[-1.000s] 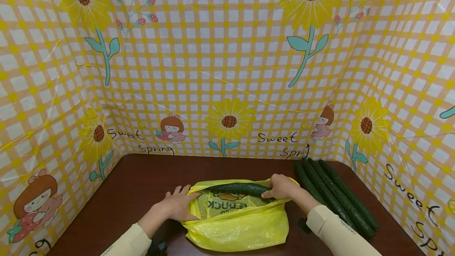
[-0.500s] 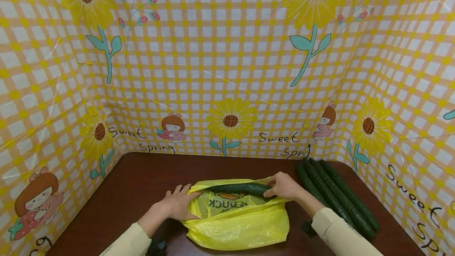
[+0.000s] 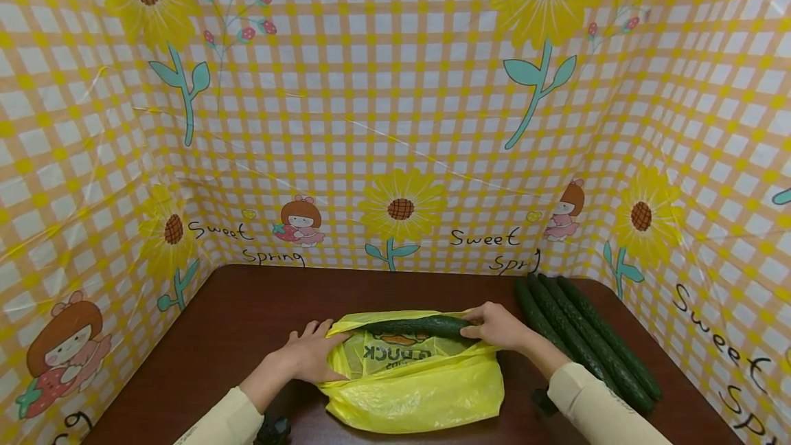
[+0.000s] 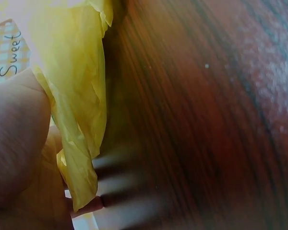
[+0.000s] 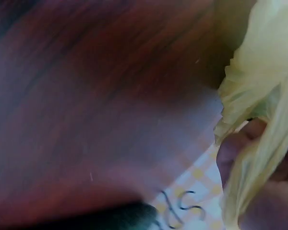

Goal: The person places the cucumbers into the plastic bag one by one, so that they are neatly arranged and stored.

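Note:
A yellow plastic bag (image 3: 420,400) lies on the table with its mouth spread and a duck print showing inside. Within the mouth, along the far side, lies a dark green cucumber (image 3: 414,325). My right hand (image 3: 497,326) holds the cucumber's right end; in the right wrist view, the bag's edge (image 5: 259,158) hangs across its fingers. At the bag's left end, my left hand (image 3: 307,354) has its fingers spread, the thumb at the inside of the mouth. The left wrist view shows the bag's film (image 4: 81,96) against that hand.
Several more cucumbers (image 3: 590,342) lie side by side on the right of the dark wooden table (image 3: 247,307). A checked, flower-printed cloth (image 3: 346,122) surrounds the back and sides. Small black objects sit by each forearm, one (image 3: 274,429) near the left sleeve.
My right hand has shifted slightly to the right along with its forearm. The cucumber lies almost as before in the bag's mouth. My left hand stays in place.

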Available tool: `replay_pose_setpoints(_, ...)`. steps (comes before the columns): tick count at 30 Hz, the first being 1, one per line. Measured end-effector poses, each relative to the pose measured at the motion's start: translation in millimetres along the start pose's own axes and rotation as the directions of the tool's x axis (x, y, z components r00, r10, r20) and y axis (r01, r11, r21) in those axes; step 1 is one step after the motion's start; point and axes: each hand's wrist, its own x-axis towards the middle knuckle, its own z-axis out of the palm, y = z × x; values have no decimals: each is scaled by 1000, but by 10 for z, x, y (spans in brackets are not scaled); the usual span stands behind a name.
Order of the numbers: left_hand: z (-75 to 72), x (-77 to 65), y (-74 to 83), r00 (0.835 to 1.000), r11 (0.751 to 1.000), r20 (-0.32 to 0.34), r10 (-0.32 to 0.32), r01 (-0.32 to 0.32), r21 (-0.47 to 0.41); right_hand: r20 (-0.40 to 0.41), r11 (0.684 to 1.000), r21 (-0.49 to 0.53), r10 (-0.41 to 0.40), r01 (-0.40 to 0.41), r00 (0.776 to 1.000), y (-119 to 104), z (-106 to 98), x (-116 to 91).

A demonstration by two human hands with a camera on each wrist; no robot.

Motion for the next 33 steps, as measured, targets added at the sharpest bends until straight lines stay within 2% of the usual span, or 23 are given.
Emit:
replay_pose_setpoints(3,4,0,-1,1000,1000,4,1,-1,-4,-29,989,-148,-28,23,999,-80,33,-16)
replay_pose_setpoints(7,6,-3,-11,1000,1000,5,-1,1,-2,-142,948,-319,-36,-11,989,-174,89,-20)
replay_pose_setpoints(9,5,-4,-16,1000,1000,7,-1,1,-2,-185,926,-376,-37,-36,982,-195,108,-22)
replay_pose_setpoints(12,8,-5,-16,1000,1000,10,4,-4,-2,-205,905,-423,-48,-44,978,-193,125,-36)
replay_pose_setpoints(21,18,4,-13,1000,1000,9,3,-3,-1,-192,935,-349,-1,-68,981,-190,113,-111)
replay_pose_setpoints(27,31,20,-17,1000,1000,2,3,-3,7,-225,952,-304,-49,-23,973,-175,71,-144)
replay_pose_setpoints(33,27,22,-5,1000,1000,9,6,-6,10,-272,990,-135,-68,32,960,-176,-1,-187)
